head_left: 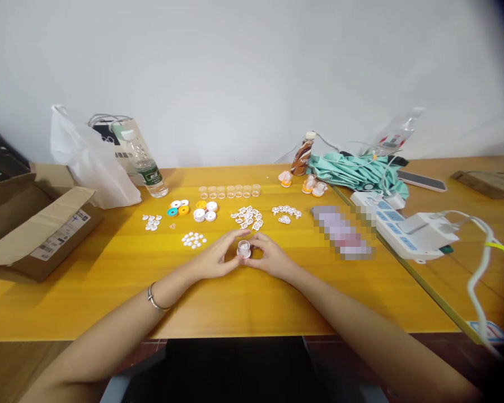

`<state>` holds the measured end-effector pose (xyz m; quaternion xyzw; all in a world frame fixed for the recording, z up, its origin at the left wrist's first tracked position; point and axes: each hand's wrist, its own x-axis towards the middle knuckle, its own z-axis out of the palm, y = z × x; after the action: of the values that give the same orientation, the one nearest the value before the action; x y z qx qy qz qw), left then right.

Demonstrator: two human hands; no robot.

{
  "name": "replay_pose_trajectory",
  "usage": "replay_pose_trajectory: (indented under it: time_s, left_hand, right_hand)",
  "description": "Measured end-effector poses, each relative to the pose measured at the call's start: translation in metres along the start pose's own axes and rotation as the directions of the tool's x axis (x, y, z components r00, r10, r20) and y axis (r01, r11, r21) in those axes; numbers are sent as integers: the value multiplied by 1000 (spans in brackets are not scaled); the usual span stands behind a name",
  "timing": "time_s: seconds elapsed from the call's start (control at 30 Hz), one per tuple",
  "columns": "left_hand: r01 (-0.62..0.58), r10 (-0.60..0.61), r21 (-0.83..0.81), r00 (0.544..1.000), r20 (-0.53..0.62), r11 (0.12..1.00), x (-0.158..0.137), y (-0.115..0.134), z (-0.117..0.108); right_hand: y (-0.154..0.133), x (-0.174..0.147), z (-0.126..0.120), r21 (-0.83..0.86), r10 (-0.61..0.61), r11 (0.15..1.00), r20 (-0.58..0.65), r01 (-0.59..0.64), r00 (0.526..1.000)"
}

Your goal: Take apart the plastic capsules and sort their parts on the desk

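Observation:
A small clear plastic cup on a white round base (244, 249) stands between my hands, with something whitish inside it. My left hand (216, 256) curves round its left side, thumb at the lower front and fingers behind. From the right, my right hand (272, 256) closes on it in the same way. Beyond my fingers lies a heap of white cut-out pieces (247, 216), with more such pieces (285, 211) to the right. Small white discs (193, 240) are scattered left of my left hand. White, orange and teal round caps (183, 210) sit behind those.
Several clear cups (229, 192) form a row at the back. Finished-looking orange-based pieces (314, 186) stand near a brown bottle (303, 155). A cardboard box (63, 240) and water bottle (151, 173) are left; a power strip (386, 224) and teal cloth (348, 170) are right.

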<state>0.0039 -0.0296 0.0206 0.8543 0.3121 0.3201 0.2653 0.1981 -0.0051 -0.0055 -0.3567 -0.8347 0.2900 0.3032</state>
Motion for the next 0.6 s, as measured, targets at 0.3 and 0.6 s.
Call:
replay_pose_trajectory:
  time_s: [0.3, 0.6]
  left_hand:
    - [72, -67, 169, 997, -32, 983, 1, 3, -1]
    - [-33, 29, 34, 993, 113, 999, -1, 4, -3]
  right_hand:
    - [1, 0, 0, 25, -14, 1000, 8, 14, 1000]
    - [2, -1, 1, 19, -9, 1000, 3, 8, 1000]
